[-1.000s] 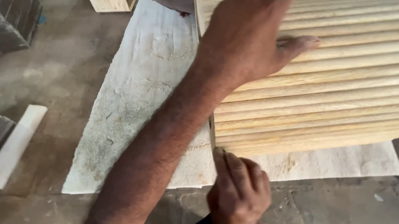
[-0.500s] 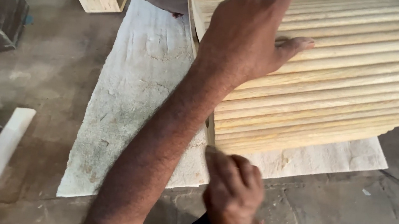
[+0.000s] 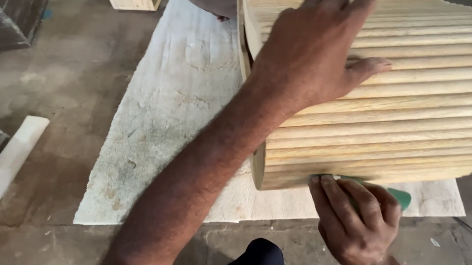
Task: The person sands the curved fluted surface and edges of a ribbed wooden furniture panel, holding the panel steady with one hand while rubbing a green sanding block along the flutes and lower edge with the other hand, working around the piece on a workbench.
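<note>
Fingers (image 3: pixel 352 202) of your right hand (image 3: pixel 359 223) pinch a green sanding pad (image 3: pixel 399 197) at five o'clock; your left hand (image 3: pixel 316 53) spreads flat on the ribbed wooden drum (image 3: pixel 428 113).

Pale wooden drum-shaped piece (image 3: pixel 404 110) with rounded ribs running lengthwise, lying on its side on the floor's white sheet, curved end rim facing left, small green sanding piece (image 3: pixel 400 197) pressed against its near lower ribs, right of centre.

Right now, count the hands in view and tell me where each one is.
2. The left hand lies flat on top of the ribbed wooden piece. The right hand presses a green pad against its lower edge. None other shows.
</note>
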